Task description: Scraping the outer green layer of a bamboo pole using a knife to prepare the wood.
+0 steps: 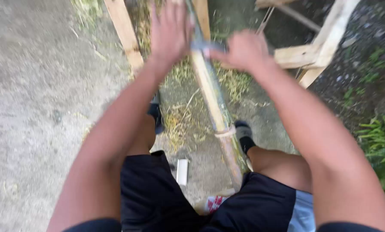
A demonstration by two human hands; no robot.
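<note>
A: We see 2 bare arms reaching away from the bottom corners toward the upper middle of the frame. What do we make of the left hand [170, 31]?

B: We read it as spread, palm laid against the bamboo pole [210, 92] near the top centre. It is blurred, so we cannot tell how firmly the fingers wrap.

A: And the right hand [243, 50]?

B: Just right of the pole, fingers curled and closed on a small grey blade-like tool [204, 45] whose end meets the pole. We cannot make out exactly what kind of tool it is.

A: Where does the pole run?

B: From the top centre down between the knees toward the lower middle, tilted slightly, with a pale band around it by the right foot [244, 131].

A: Around it?

B: A wooden frame [317, 53] of pale planks in the upper right, another plank [124, 32] in the upper left, dry grass beneath, and a small white block [182, 172] on the ground between the legs.
</note>
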